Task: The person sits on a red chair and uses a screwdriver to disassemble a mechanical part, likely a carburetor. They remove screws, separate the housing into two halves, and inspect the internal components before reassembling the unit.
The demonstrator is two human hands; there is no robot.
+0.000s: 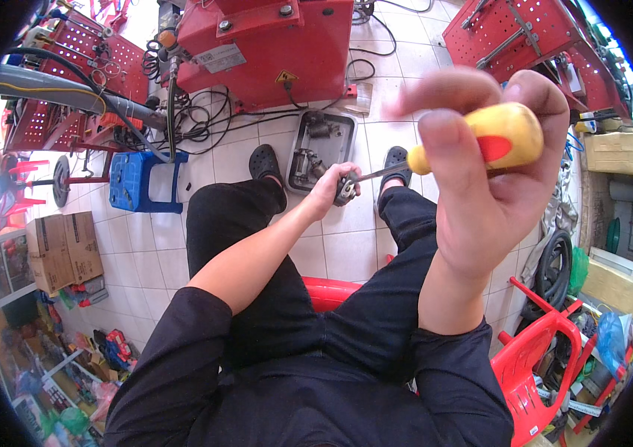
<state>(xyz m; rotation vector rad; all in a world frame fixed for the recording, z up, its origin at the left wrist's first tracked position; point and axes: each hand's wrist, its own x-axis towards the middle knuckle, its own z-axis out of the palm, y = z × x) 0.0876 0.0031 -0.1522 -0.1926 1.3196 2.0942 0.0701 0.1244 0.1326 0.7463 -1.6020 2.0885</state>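
My right hand point(480, 179) is raised close to the camera at the right, its blurred fingers curled loosely around a yellow screwdriver handle point(511, 134) with a red patch. The thin metal shaft point(383, 170) runs down-left to a small dark metal part point(345, 190) in my left hand point(327, 190); the tip meets the part, though exactly where is unclear. Below and behind the left hand, a grey tray point(352, 118) on the floor between my feet holds several greasy metal parts point(307, 167).
A red machine point(264, 48) with cables stands ahead, red perforated racks point(502, 33) to both sides. A blue stool point(134, 182) and cardboard boxes point(63, 249) are on the left. A red chair point(525, 372), tyres and clutter lie at the right. I sit on a red seat point(324, 293).
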